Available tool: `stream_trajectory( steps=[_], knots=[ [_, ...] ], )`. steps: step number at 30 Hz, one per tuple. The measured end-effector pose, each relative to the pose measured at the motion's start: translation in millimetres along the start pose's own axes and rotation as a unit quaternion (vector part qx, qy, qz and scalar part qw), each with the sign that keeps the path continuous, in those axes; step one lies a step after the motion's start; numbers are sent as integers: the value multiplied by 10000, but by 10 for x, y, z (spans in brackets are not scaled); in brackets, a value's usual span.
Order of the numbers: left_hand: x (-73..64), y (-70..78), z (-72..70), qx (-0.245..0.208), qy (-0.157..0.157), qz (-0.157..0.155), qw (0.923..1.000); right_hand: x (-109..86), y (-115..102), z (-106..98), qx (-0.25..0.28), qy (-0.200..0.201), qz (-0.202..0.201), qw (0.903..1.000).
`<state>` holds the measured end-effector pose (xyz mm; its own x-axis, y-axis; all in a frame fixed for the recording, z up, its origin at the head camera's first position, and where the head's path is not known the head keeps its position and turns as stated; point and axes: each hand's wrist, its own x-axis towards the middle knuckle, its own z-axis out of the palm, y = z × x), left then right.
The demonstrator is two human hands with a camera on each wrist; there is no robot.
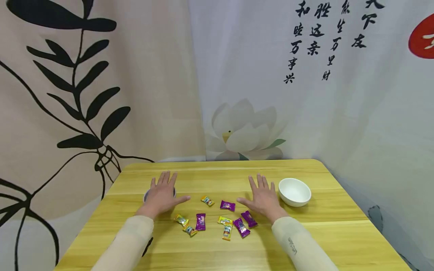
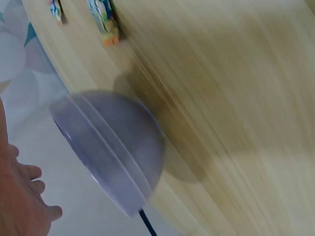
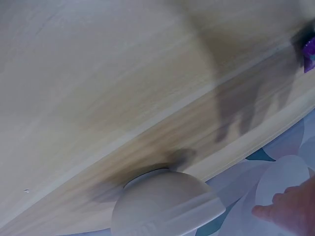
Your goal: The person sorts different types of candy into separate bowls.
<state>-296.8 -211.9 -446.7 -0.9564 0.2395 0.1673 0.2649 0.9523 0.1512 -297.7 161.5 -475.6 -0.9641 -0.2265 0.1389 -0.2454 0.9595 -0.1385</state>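
Note:
My left hand [image 1: 162,196] is held with spread, straight fingers over a bluish-grey bowl [image 2: 110,147], which it mostly hides in the head view. Fingers of my right hand [image 1: 262,197] are spread too, just left of a white bowl [image 1: 294,192]. Neither hand holds anything. Between them lie small wrapped candies: several in purple wrappers, such as one purple candy [image 1: 200,222] in the middle, and several in yellow wrappers, such as one yellow candy [image 1: 207,201] toward the back.
The candies are scattered on a light wooden table [image 1: 339,233] with rounded back corners. Behind its far edge hangs a curtain [image 1: 162,94] printed with dark leaves, a lotus and black characters. A small dark strip [image 1: 147,246] shows beside the left sleeve.

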Motion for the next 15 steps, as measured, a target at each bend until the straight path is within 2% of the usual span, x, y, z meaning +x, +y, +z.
stream_trajectory(
  steps=[9,15],
  knots=[
    [-122,-316,-49,-276,133,-250,9992,-27,21,5,11,-4,113,9999],
    [-207,-518,-45,-639,24,-424,9970,-56,30,-24,26,27,158,9999]
  ],
)
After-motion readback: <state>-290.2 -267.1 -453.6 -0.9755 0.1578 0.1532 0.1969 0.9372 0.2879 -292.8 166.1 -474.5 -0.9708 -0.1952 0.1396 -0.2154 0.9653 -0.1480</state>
